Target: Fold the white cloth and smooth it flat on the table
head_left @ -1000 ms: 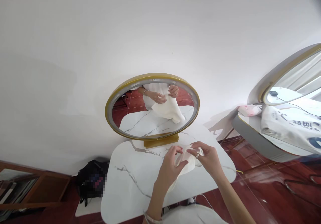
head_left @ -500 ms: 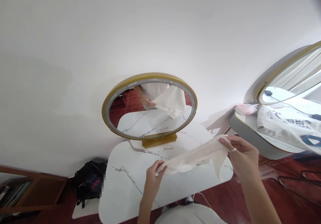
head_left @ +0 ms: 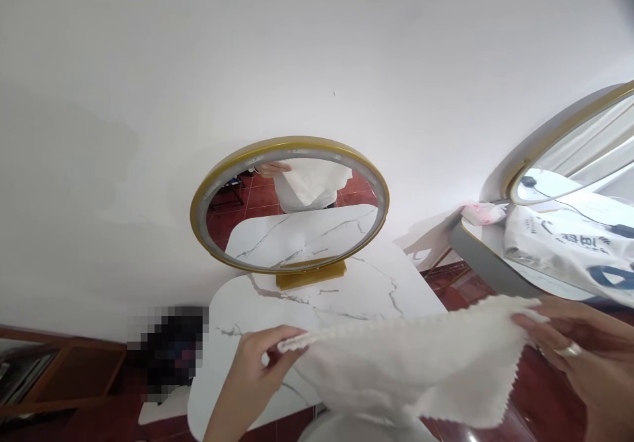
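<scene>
A thin white cloth with zigzag-cut edges is stretched between my two hands, above the near side of the marble-patterned table. My left hand pinches its left corner between thumb and fingers. At the other end, my right hand, with a ring on one finger, grips the upper right corner. The cloth's lower part hangs down over the table's front edge. In the round gold-framed mirror, a reflection of the cloth and a hand shows.
The mirror's gold base rests on the white table against the wall. To the right, a second table holds a white printed bag, a pink-white packet and another mirror. A wooden shelf stands at lower left.
Both hands have moved nearer to me, and the right hand has shifted right. The cloth is now spread wider and hangs down, where before it was a narrow bunched strip over the table.
</scene>
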Motion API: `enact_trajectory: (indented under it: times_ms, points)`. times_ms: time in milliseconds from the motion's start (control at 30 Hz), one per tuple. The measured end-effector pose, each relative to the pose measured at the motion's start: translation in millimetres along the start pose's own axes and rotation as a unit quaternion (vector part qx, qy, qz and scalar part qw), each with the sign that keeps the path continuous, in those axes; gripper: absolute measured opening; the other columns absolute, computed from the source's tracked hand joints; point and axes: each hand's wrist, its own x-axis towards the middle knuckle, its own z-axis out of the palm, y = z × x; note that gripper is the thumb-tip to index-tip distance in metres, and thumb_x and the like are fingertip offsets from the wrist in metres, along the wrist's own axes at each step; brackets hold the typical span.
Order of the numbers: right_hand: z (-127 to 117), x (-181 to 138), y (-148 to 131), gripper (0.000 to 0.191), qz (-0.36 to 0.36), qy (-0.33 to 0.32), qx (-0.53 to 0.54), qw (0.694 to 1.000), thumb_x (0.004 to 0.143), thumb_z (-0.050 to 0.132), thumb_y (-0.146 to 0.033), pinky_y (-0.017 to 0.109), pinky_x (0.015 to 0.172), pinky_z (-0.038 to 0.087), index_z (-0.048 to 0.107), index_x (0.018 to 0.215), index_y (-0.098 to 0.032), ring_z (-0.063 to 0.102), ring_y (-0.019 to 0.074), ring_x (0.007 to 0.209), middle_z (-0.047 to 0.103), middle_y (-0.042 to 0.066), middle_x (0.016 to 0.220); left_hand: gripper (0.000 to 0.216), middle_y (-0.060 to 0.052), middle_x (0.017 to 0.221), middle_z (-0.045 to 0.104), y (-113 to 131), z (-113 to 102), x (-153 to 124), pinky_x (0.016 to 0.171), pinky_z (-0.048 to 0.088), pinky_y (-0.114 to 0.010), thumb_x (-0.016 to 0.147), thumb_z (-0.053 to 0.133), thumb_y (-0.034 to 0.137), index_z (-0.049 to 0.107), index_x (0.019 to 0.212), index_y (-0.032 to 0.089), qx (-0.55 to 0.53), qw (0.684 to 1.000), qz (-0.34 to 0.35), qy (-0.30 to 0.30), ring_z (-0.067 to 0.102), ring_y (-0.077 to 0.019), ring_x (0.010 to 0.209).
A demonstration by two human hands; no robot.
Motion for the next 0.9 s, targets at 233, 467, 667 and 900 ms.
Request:
enact_trajectory:
  times_ms: [233, 467, 667, 900]
  points:
    - [80, 47, 34, 0.047, 0.123, -0.02, 0.005, 0.992, 0.046, 0.085, -0.046, 0.026, 0.047, 0.049, 0.066, 0.078, -0.018, 0.063, 0.0177, 0.057, 0.066, 0.002, 0.066, 0.034, -0.003, 0.084, 0.071, -15, 50, 86, 0.067, 0.053, -0.026, 0.083, 0.054, 0.045, 0.064, 0.104, 0.02, -0.069, 0.996, -0.023, 0.057, 0.069, -0.018, 0.07]
    - [105, 22, 137, 0.055, 0.027, -0.134, -0.056, 0.989, 0.072, 0.067, -0.053, 0.04, 0.081, 0.054, 0.059, 0.112, -0.017, 0.066, 0.0245, 0.097, 0.067, 0.012, 0.104, 0.054, -0.009, 0.145, 0.041, -79, 121, 91, 0.097, 0.046, -0.039, 0.085, 0.05, 0.04, 0.043, 0.137, 0.026, 0.107, 0.993, -0.038, -0.011, 0.05, -0.0266, 0.125]
    - [119, -14, 210, 0.045, -0.025, -0.233, -0.212, 0.949, 0.082, 0.048, -0.057, 0.048, 0.088, 0.05, 0.064, 0.1, -0.019, 0.062, 0.0281, 0.101, 0.066, 0.013, 0.107, 0.044, -0.01, 0.142, 0.046, -118, 173, 95, 0.105, 0.041, -0.038, 0.086, 0.05, 0.032, 0.052, 0.129, 0.022, 0.176, 0.98, -0.016, -0.089, 0.041, -0.0243, 0.132]
    - [147, -1, 284, 0.056, -0.141, -0.246, -0.387, 0.878, 0.09, 0.031, -0.051, 0.05, 0.104, 0.035, 0.046, 0.132, -0.016, 0.03, 0.0324, 0.135, 0.038, 0.017, 0.143, 0.059, -0.017, 0.152, 0.024, -146, 218, 167, 0.113, 0.026, -0.048, 0.087, 0.046, 0.028, 0.032, 0.142, 0.01, 0.298, 0.954, 0.034, 0.0, 0.017, -0.0281, 0.142]
